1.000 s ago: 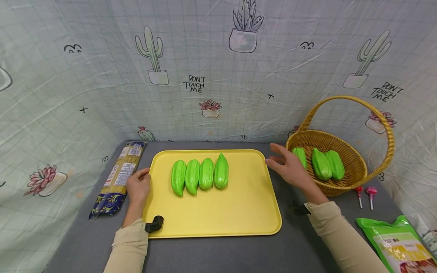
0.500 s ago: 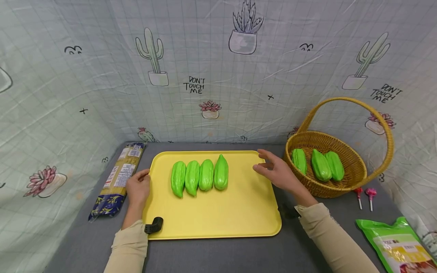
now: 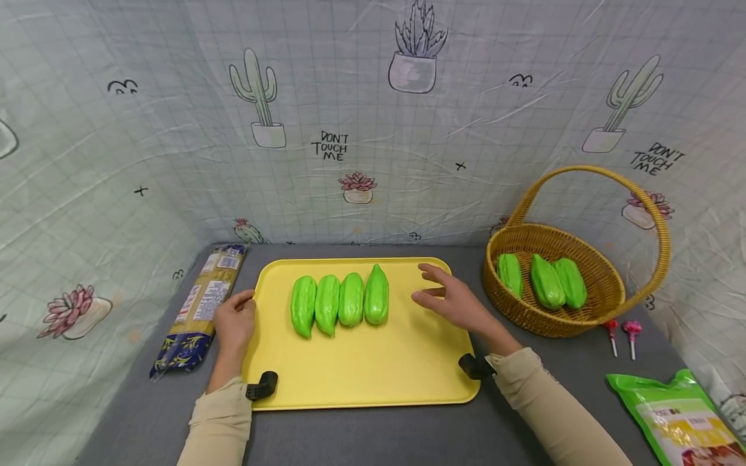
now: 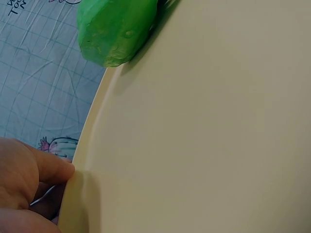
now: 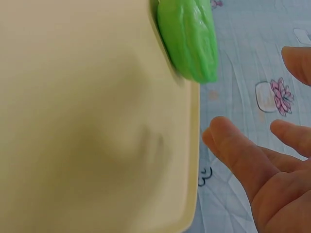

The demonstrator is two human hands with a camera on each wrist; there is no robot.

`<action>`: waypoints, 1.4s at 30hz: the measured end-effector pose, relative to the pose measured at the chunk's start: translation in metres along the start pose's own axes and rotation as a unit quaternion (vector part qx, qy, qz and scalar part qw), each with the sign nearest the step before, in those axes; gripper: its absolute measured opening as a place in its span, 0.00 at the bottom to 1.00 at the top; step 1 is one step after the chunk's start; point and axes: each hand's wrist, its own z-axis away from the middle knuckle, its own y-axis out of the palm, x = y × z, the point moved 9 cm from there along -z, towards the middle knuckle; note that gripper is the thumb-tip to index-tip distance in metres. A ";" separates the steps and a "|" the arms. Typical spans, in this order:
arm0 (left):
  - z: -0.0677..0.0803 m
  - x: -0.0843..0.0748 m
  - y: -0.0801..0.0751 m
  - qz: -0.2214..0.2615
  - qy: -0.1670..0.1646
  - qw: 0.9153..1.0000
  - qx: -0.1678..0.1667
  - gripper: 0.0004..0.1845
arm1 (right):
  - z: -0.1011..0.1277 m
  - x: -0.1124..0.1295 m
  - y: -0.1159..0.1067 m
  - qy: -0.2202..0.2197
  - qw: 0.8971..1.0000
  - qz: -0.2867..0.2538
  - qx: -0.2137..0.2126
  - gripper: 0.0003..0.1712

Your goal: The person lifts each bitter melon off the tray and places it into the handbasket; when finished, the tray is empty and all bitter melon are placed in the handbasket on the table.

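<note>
In the head view, several green ridged gourds (image 3: pixel 327 304) lie side by side on a yellow tray (image 3: pixel 361 362), toward its upper left. My left hand (image 3: pixel 235 323) holds the tray's left rim; in the left wrist view a fingertip (image 4: pixel 65 170) touches the edge and another finger is partly hidden behind it. My right hand (image 3: pixel 457 304) hovers above the tray's right part, thumb and fingers apart, holding nothing. The right wrist view shows its fingers (image 5: pixel 238 150) spread near the rightmost gourd (image 5: pixel 188 39), not touching it.
A wicker basket (image 3: pixel 495 294) with a tall handle stands right of the tray, holding 3 gourds (image 3: pixel 548 281). Two lollipops (image 3: pixel 632 329) and a green bag (image 3: pixel 658 395) lie beyond it. A pasta packet (image 3: pixel 201 304) lies left of my left hand.
My right hand has moved left from beside the basket to over the tray, its fingers staying apart. The left hand stays at the tray's rim, and the gourds have not moved.
</note>
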 end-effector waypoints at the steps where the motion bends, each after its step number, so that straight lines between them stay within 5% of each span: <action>1: 0.000 0.000 0.000 -0.001 0.001 1.000 -0.001 0.19 | -0.001 0.001 0.003 0.003 1.000 -0.004 0.002 0.43; 27: -0.001 0.000 -0.001 -0.003 0.005 1.000 -0.004 0.20 | -0.022 0.010 0.057 0.026 0.998 -0.030 0.049 0.45; 42: 0.002 -0.004 -0.001 -0.008 0.013 1.000 -0.008 0.18 | -0.029 0.009 0.071 0.046 0.998 -0.015 0.031 0.49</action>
